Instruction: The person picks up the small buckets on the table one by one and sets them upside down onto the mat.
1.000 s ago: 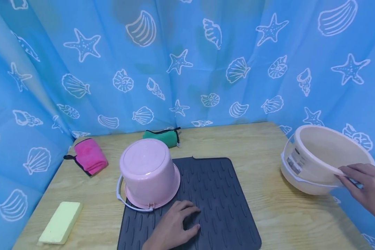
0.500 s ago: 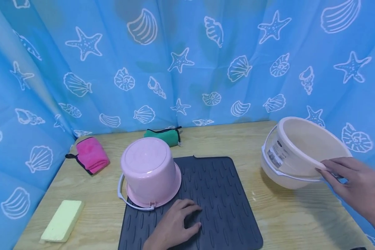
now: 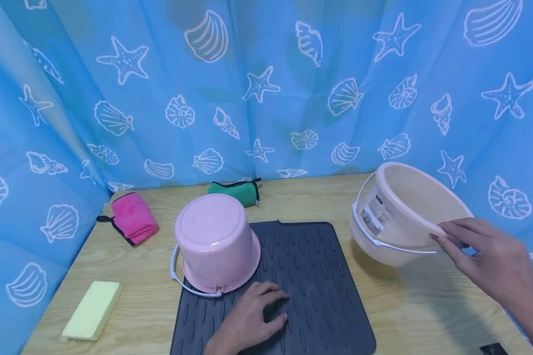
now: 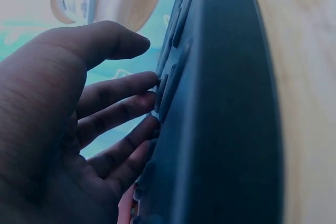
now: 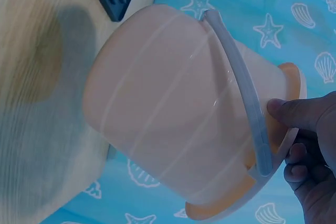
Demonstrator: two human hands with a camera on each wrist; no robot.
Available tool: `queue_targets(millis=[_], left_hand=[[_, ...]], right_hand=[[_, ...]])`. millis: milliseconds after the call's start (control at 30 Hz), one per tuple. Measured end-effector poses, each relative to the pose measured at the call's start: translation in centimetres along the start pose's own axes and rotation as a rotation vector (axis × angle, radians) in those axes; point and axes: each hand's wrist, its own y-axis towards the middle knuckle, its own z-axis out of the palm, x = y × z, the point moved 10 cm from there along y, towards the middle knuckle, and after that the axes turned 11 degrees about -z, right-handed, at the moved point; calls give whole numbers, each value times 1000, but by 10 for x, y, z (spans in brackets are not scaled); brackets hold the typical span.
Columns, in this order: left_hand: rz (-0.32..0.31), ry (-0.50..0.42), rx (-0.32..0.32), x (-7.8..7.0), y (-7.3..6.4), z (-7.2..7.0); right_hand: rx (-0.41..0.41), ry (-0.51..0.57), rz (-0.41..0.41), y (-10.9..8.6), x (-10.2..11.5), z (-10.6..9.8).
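A cream bucket (image 3: pixel 395 222) hangs tilted over the right part of the table, its handle lying down against its side. My right hand (image 3: pixel 488 251) pinches its rim between thumb and fingers, as the right wrist view also shows on the bucket (image 5: pixel 163 98). My left hand (image 3: pixel 250 315) rests with loosely bent fingers on a dark ridged mat (image 3: pixel 311 291), holding nothing; in the left wrist view its fingertips (image 4: pixel 149 80) touch the mat's ridges. Just beyond that hand a pink bucket (image 3: pixel 215 241) stands upside down on the mat's left side, its handle out to the left.
On the wooden table (image 3: pixel 146 276) lie a pink folded cloth (image 3: pixel 134 217) at back left, a green rolled cloth (image 3: pixel 237 192) behind the pink bucket, and a pale yellow sponge block (image 3: pixel 92 310) at front left. A blue shell-patterned curtain (image 3: pixel 293 98) surrounds the table. A small black object (image 3: pixel 494 349) shows at lower right.
My right hand has carried the cream bucket leftward from the table's right edge towards the mat. The left hand stays put on the mat.
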Motion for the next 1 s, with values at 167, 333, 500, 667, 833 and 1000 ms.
queue_targets(millis=[167,333,500,667,833,1000], left_hand=[[4,-5,0,2,0,1],[16,-12,-21,4,0,0],[22,-37,0,5,-2,3],[19,-20,9,4,-2,2],[45,0,-4,-2,-1,0],[49,-3,-7,-2,2,-2]], right_hand=[[-19,41,10,7,2,4],[-35,70,34,11,4,9],[-43,89,39,11,7,13],[-51,91,58,13,7,17],[-64,102,84,16,7,19],[-61,129,109,21,10,24]])
